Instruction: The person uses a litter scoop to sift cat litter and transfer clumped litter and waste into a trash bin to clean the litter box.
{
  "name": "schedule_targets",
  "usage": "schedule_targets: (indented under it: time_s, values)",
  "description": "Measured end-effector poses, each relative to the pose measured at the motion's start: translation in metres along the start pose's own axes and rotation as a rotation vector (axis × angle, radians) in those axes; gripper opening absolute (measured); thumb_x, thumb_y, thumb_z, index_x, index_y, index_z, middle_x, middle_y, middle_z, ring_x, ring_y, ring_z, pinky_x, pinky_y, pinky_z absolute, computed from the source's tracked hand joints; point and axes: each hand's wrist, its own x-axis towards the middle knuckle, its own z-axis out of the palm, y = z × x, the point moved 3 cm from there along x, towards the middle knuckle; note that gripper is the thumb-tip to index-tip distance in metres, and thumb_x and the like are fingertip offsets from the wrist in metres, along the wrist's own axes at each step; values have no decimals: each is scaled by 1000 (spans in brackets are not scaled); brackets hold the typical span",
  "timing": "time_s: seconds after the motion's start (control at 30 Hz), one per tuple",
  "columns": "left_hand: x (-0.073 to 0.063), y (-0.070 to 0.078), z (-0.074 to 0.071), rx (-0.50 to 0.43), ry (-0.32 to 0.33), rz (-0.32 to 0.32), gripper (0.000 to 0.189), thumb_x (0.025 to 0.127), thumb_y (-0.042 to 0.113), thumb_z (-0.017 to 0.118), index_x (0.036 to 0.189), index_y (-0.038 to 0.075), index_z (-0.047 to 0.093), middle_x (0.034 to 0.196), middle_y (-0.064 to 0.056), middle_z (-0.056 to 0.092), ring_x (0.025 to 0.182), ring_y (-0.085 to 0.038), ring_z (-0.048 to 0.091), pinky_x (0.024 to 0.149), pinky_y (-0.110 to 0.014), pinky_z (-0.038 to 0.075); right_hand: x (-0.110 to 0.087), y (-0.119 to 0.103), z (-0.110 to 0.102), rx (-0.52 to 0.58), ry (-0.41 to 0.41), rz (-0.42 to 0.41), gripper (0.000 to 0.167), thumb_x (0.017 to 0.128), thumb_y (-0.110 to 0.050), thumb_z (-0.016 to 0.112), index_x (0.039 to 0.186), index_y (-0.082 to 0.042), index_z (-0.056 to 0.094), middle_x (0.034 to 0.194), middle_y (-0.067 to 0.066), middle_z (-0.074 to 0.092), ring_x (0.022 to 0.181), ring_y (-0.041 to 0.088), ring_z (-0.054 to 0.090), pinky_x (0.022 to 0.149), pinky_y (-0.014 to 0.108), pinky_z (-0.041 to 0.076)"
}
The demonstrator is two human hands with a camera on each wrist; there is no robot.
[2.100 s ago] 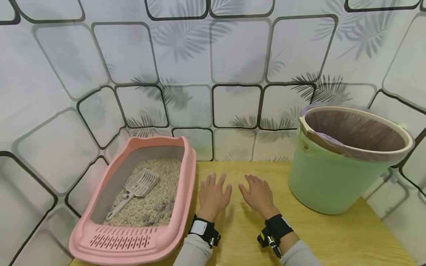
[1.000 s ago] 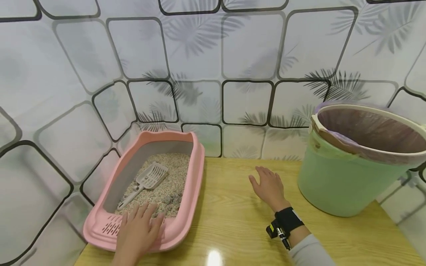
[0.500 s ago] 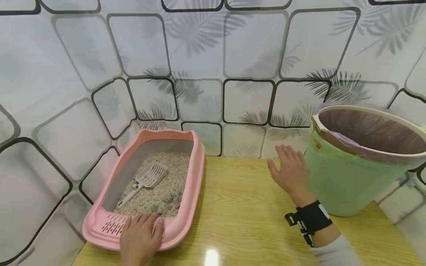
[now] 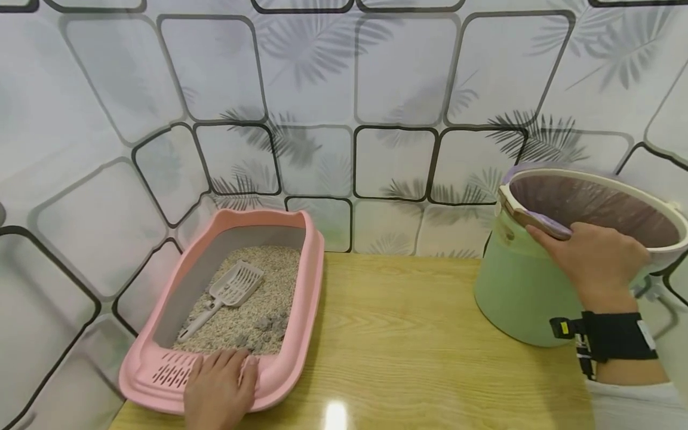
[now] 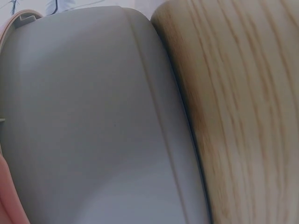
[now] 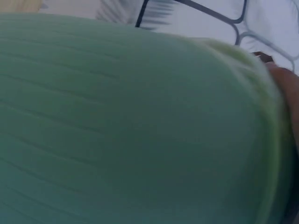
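Observation:
A pink litter box (image 4: 313, 298) with a grey inner wall stands at the left of the head view. Inside are pale granular litter (image 4: 279, 263), several grey clumps (image 4: 271, 322) and a slotted grey litter scoop (image 4: 235, 286). My left hand (image 4: 219, 382) grips the slotted front rim, its fingers over the edge. On the right, my right hand (image 4: 602, 257) holds the near rim of a green bin (image 4: 516, 292), fingers hooked inside. A thin purplish liner (image 4: 580, 188) covers the bin's inside. In the left wrist view, the box's grey underside (image 5: 88, 112) shows.
Box and bin both rest on a wood-grain table (image 4: 398, 334). Behind and along the sides hangs a white sheet (image 4: 398, 71) with dark rounded outlines and leaf prints.
My left hand has gone from over the table to the litter box's front rim. My right hand has moved right and taken hold of the bin's rim.

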Motion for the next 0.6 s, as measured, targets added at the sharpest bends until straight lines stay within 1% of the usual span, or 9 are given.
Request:
schedule_targets:
  time_s: [0.07,0.13,0.17,0.27,0.3,0.37,0.43,0.5,0.6]
  values:
    - [1,1,-1,-2,-8,-6,46,100,45,37,119,16,68,123,-10,68,120,-37,56,111,-63,26,1,1,1,36,49,-20,84,77,-82,43,42,-7,30,37,8,25,32,23,17,39,35,11]
    - [1,2,-2,0,-13,-10,46,100,45,37,119,15,68,123,-11,68,120,-37,56,111,-63,26,3,3,2,56,72,-28,86,76,-84,41,40,-7,30,37,8,25,32,23,16,38,35,10]
    - [1,2,-1,1,-13,-10,47,100,45,37,119,15,68,122,-11,68,120,-37,56,111,-63,26,3,3,2,61,74,-23,86,76,-85,39,40,-8,30,37,9,25,33,23,16,38,35,10]
    - [1,4,-1,0,-1,-2,47,100,45,37,119,14,68,122,-12,68,120,-38,57,111,-63,27,5,6,2,68,46,3,84,74,-83,45,40,-8,30,37,10,26,33,24,17,39,36,10]
    - [2,4,-1,-2,2,-1,47,100,45,37,119,14,68,122,-12,68,120,-38,57,111,-63,27,5,7,2,65,44,4,84,75,-84,44,40,-8,30,37,10,25,33,25,17,39,36,10]
    - [2,4,0,-5,2,-4,48,100,45,37,119,14,68,121,-12,68,120,-37,57,111,-63,26,5,7,2,61,56,-8,86,76,-86,39,40,-9,28,37,8,23,34,23,15,40,34,9]
    - [3,4,0,-7,-13,-14,49,101,47,36,119,14,68,121,-11,68,119,-37,57,110,-63,26,5,6,1,54,86,-47,87,77,-87,32,40,-9,26,38,6,20,37,18,11,41,32,7]
    - [3,3,-1,-10,-37,-29,51,101,48,34,119,15,69,121,-11,69,119,-37,57,111,-64,26,6,3,1,51,94,-73,88,78,-89,26,40,-9,24,39,4,17,40,15,8,42,31,6]
    - [4,2,-1,-16,-86,-53,53,101,51,32,120,16,68,122,-10,68,120,-37,57,111,-65,24,5,-4,0,53,137,-105,89,79,-88,24,40,-9,21,42,2,14,45,13,4,42,30,5]
